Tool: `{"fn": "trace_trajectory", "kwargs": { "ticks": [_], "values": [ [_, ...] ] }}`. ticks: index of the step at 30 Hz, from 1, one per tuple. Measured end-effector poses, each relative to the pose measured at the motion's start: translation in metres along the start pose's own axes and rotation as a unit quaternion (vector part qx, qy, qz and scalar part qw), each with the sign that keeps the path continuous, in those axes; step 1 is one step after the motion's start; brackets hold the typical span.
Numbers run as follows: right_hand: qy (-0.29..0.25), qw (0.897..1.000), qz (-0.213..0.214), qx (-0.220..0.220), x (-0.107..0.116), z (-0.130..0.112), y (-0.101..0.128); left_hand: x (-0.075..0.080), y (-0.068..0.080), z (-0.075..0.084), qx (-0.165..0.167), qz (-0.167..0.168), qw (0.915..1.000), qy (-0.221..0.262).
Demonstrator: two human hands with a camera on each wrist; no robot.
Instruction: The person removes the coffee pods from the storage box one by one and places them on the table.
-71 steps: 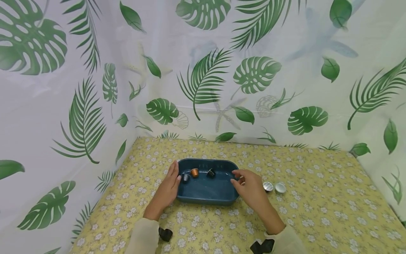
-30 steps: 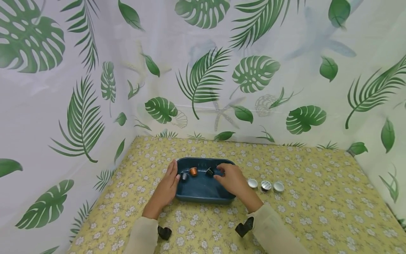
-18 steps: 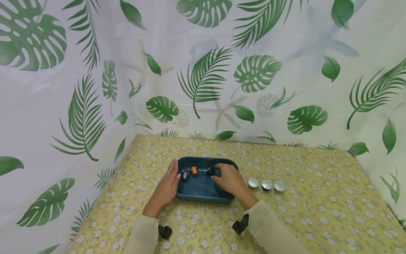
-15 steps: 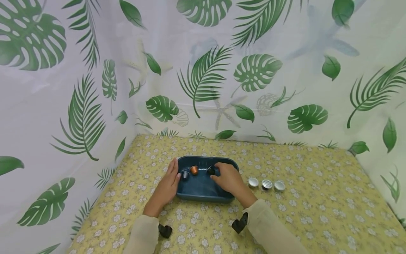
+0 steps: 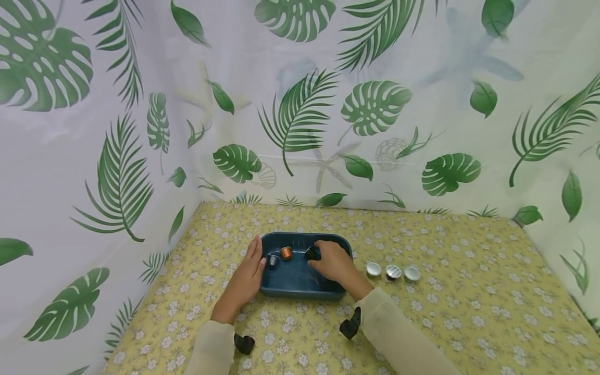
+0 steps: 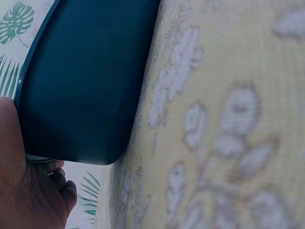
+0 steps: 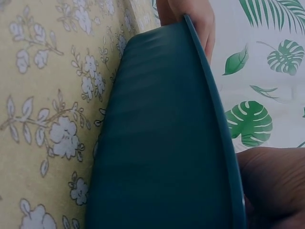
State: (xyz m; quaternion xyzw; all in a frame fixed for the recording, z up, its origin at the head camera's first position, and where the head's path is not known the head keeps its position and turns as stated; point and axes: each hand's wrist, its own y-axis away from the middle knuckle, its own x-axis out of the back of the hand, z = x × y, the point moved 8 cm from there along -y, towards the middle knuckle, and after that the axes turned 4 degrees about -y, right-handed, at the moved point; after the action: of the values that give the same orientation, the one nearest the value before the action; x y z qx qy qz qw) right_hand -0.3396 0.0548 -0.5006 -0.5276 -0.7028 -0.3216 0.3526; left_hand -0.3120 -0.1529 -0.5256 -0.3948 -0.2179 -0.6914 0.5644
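Note:
A dark blue rectangular dish (image 5: 300,295) stands on the table with a few coffee capsules in it. My left hand (image 5: 246,276) holds the dish's left end, fingers along the outer wall and thumb at the rim. Inside, near that thumb, lies a dark grey capsule (image 5: 273,261), and beside it an orange capsule (image 5: 285,253). My right hand (image 5: 334,263) reaches over the dish, its thumb and finger pinching a black capsule (image 5: 310,253), which they partly cover. Both wrist views show mainly the dish's outer wall (image 6: 86,81), with the capsules hidden.
To the right of the dish, three capsules stand in a row with lids up: a left one (image 5: 373,269), a middle one (image 5: 393,272) and a right one (image 5: 412,273). The yellow floral tablecloth (image 5: 469,291) meets leaf-patterned curtains (image 5: 328,125) at the back and sides.
My right hand has moved left from the dish's right rim to the black capsule, and its fingers have closed around it. The left hand and the dish have stayed in place.

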Motion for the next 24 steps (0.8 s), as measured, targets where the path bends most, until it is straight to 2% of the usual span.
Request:
{"fn": "trace_trajectory", "kwargs": {
  "ticks": [11,24],
  "values": [
    [0.025,1.0,-0.009,-0.009,-0.006,-0.002,-0.01,0.001,-0.001,0.0,-0.002,-0.002,1.0,-0.003],
    [0.03,0.999,0.01,-0.011,-0.012,-0.002,-0.021,-0.001,-0.002,-0.004,0.005,-0.007,0.9999,-0.009]
  ]
}}
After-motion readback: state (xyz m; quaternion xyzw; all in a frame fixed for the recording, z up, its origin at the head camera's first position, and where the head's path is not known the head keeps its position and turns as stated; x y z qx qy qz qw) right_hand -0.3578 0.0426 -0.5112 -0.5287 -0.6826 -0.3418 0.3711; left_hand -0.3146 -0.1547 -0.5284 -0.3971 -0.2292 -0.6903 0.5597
